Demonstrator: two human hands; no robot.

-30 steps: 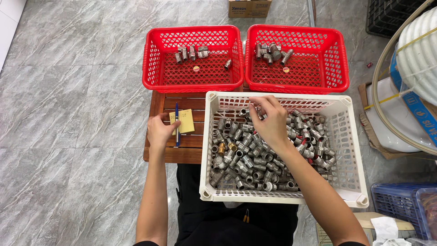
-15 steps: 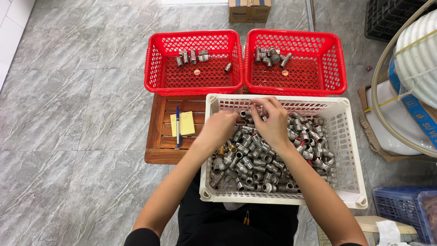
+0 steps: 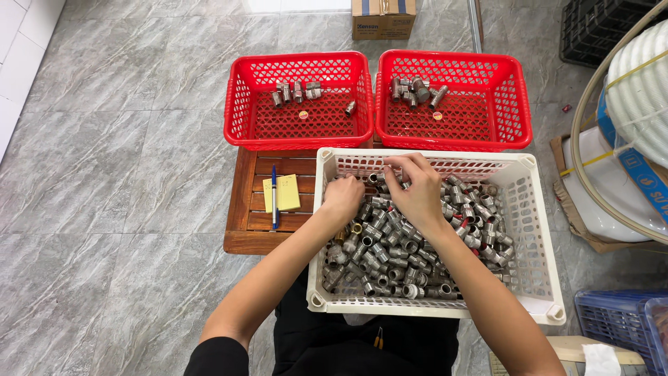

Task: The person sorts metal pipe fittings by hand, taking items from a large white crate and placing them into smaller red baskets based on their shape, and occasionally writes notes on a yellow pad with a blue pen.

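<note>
A white plastic basket [image 3: 536,278] on my lap holds a heap of metal pipe fittings [image 3: 396,257]. My left hand [image 3: 344,198] is inside its far left part, fingers curled down among the fittings. My right hand [image 3: 417,189] rests on the heap beside it, fingertips pinched at fittings near the far wall. Whether either hand has lifted a fitting cannot be told. Beyond the white basket stand two red baskets: the left red basket [image 3: 240,104] and the right red basket [image 3: 511,97], each with several fittings at the back.
A low wooden stool [image 3: 243,226] under the baskets carries a yellow sticky pad [image 3: 282,193] and a blue pen [image 3: 273,197]. A cardboard box [image 3: 383,17] sits at the far edge. A coil of white hose [image 3: 637,83] and a blue crate [image 3: 619,320] lie right.
My left hand left the sticky pad on the stool and moved right into the white basket. My right hand stayed at the far side of the fittings.
</note>
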